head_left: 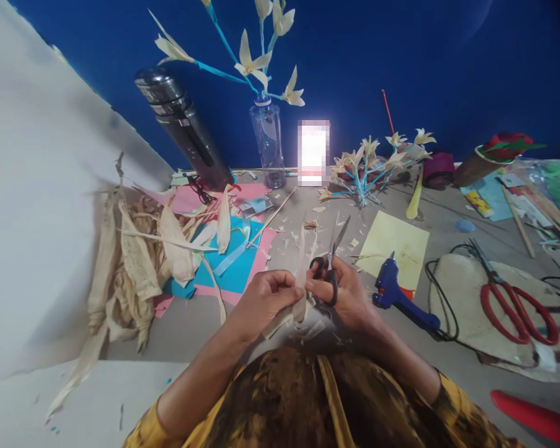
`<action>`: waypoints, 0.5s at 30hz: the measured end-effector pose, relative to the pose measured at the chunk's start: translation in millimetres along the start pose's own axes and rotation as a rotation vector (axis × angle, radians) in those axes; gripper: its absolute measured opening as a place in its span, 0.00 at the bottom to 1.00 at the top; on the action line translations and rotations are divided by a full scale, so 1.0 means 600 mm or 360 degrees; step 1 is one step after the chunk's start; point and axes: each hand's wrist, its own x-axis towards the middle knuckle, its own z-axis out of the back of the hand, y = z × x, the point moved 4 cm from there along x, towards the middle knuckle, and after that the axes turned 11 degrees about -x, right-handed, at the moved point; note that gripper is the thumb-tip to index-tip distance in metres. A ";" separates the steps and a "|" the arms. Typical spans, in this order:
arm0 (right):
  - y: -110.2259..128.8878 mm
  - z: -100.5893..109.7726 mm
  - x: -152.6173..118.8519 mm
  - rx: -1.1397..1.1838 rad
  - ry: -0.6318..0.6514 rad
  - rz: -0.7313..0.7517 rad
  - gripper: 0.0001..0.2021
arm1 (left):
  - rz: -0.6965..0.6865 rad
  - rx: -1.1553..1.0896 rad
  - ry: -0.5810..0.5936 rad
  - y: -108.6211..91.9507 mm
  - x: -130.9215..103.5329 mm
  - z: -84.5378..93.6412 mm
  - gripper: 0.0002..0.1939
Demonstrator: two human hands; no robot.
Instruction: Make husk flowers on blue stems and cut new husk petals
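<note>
Close in front of my body, my left hand (267,303) pinches a pale, narrow strip of dried corn husk (302,264) that stands upright between thumb and fingers. Beside it, my right hand (348,295) has small black-handled scissors (331,291) hooked on its fingers, blades parted and pointing away from me. The right thumb and fingertips meet at the strip too, close to the left thumb; whether they grip it is unclear. Small husk scraps (310,225) lie on the table beyond my hands.
Dried husks (137,261) heap at left near a flask (186,134). Husk flowers stand in a bottle (267,146); more flowers (364,168) lie right of a bright pixelated screen (313,152). A blue glue gun (396,292) and large red-handled scissors (518,305) are at right.
</note>
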 end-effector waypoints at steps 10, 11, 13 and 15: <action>-0.021 0.003 0.004 0.0123 -0.0111 -0.0055 0.10 | 0.0009 -0.0011 0.0061 0.003 0.005 -0.009 0.09; -0.026 0.001 0.006 0.0190 -0.0095 -0.0056 0.10 | 0.0010 -0.0020 0.0072 0.005 0.007 -0.008 0.09; -0.034 -0.001 0.009 0.0312 -0.0068 -0.0051 0.10 | 0.0015 -0.0032 0.0109 0.007 0.010 -0.007 0.08; -0.036 -0.002 0.011 0.0365 -0.0046 -0.0057 0.10 | 0.0012 -0.0032 0.0146 0.008 0.013 -0.007 0.08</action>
